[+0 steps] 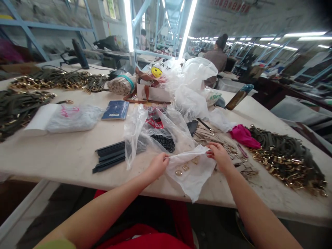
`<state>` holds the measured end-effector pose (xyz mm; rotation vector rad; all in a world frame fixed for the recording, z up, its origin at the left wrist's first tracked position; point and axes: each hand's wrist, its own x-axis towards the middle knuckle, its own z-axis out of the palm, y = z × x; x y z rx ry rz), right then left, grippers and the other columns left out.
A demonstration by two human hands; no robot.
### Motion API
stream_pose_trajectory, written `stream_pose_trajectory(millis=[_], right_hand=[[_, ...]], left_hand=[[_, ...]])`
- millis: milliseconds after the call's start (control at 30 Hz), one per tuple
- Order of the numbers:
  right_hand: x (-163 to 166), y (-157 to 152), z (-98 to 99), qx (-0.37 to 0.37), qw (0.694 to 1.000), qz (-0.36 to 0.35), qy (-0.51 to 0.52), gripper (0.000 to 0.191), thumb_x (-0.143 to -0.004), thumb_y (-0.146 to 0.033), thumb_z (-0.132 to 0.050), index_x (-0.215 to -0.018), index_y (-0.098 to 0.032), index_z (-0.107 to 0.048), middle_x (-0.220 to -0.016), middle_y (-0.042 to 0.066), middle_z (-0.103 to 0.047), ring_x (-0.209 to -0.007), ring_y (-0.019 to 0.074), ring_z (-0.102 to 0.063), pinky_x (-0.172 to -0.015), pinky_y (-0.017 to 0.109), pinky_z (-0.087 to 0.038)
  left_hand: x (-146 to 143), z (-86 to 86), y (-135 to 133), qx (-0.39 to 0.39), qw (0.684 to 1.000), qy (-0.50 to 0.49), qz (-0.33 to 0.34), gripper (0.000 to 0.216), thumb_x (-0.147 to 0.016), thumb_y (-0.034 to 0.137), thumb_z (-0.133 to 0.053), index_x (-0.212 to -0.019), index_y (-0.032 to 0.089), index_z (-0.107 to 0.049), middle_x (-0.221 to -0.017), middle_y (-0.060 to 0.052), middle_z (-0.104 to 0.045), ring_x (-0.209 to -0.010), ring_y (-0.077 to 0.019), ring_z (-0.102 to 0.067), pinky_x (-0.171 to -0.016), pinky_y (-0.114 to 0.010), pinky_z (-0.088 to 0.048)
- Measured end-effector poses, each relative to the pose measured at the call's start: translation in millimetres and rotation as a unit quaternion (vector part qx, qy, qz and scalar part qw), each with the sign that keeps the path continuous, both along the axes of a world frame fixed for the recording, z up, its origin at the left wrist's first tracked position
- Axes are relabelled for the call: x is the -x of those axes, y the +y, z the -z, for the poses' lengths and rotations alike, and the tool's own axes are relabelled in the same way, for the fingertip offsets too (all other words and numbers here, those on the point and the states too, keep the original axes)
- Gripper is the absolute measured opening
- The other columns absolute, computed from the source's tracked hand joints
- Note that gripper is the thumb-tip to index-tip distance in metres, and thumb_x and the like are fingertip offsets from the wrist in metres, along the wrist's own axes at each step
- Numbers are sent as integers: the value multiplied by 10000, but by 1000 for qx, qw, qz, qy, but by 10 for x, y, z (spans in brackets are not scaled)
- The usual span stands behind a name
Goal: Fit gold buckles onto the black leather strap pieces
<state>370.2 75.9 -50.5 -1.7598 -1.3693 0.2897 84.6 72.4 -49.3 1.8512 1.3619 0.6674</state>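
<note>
Between my hands a white cloth-like sheet (pixel 194 183) is spread, its lower corner hanging over the table's front edge. On it lie several small gold metal pieces (pixel 185 167), perhaps buckles. My left hand (pixel 158 165) pinches the sheet's left corner, and my right hand (pixel 219 155) grips its upper right corner. Just beyond the sheet, an opened clear plastic bag (pixel 137 129) holds small black ring-like pieces (pixel 164 142). Dark flat strips (pixel 110 157) lie left of that bag, partly under it.
Piles of olive straps with gold clasps lie at right (pixel 287 155) and far left (pixel 20 107). A blue booklet (pixel 115 110), a white-wrapped packet (pixel 74 118), a pink cloth (pixel 243 136) and a bottle (pixel 238 97) sit on the table (pixel 77 152). Another person (pixel 216 58) is in the background.
</note>
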Motion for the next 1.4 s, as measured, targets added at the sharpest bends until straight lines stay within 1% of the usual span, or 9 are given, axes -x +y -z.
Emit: stream_pose_trajectory(millis=[167, 267, 367, 500, 633, 733, 933, 1167, 1400], right_hand=[[291, -223, -86, -29, 992, -93, -74, 327, -754, -261, -477, -1071, -189, -517, -1022, 77, -599, -801, 181, -603, -709, 329, -504], [443, -219, -124, 13, 945, -189, -266, 412, -709, -146, -525, -1115, -214, -544, -1190, 85, -546, -1021, 233, -526, -892, 374, -401], [480, -76, -139, 47, 896, -202, -393, 369, -758, -108, -464, -1105, -182, -565, -1178, 124, -558, -1045, 262, -501, -891, 403, -358], [439, 126, -158, 58, 880, -208, -423, 238, -781, -131, -472, -941, -188, -639, -979, 108, -645, -967, 243, -534, -826, 356, -363], [421, 177, -229, 53, 868, -224, -441, 190, -782, -139, -485, -850, -193, -655, -867, 89, -664, -899, 223, -553, -799, 327, -353], [429, 139, -320, 39, 873, -211, -437, 192, -795, -141, -464, -844, -186, -644, -868, 85, -656, -874, 218, -558, -778, 316, -359], [600, -131, -421, -17, 902, -154, -402, 307, -898, -247, -296, -993, -146, -571, -1000, 130, -591, -935, 229, -522, -832, 333, -362], [796, -333, -153, 16, 886, -257, -385, 250, -817, -288, -508, -1048, -216, -569, -1049, 72, -589, -890, 207, -555, -768, 307, -419], [695, -105, -139, 55, 901, -271, -334, 75, -795, -230, -536, -780, -205, -605, -842, 28, -628, -748, 159, -585, -668, 254, -417]], left_hand=[[-41, 101, 39, 79, 995, -52, -32, 248, -801, 134, -393, -984, 119, -559, -834, -65, -668, -703, -143, -619, -558, -204, -467], [-52, 109, 24, 92, 994, -57, -31, 317, -788, 76, -364, -1072, 116, -499, -797, -46, -665, -658, -126, -623, -532, -197, -474], [-9, 40, -36, 61, 997, -41, -23, 347, -786, 53, -337, -1087, 127, -492, -813, -46, -652, -683, -134, -622, -603, -241, -498], [71, -114, -164, -86, 995, 25, 41, 275, -800, 203, -488, -1069, 179, -542, -1168, -82, -539, -1063, -207, -511, -927, -356, -393], [56, -176, -208, -225, 953, 170, 113, 209, -772, 220, -565, -976, 178, -584, -1139, -91, -557, -1057, -246, -495, -923, -397, -361], [28, -207, -154, -212, 959, 167, 88, 101, -817, 201, -497, -804, 170, -592, -901, -74, -625, -919, -228, -551, -829, -364, -394], [75, -321, 56, -158, 982, 107, 6, 277, -881, 323, -362, -701, 184, -521, -614, 6, -561, -593, -154, -538, -548, -254, -376], [81, -142, 308, -99, 993, 9, -60, 279, -869, 292, -331, -712, 157, -518, -607, 16, -561, -551, -118, -536, -469, -205, -400], [177, -319, 165, -165, 984, -10, -62, 317, -819, 143, -434, -1132, 152, -485, -1025, -86, -609, -914, -177, -577, -806, -317, -462]])
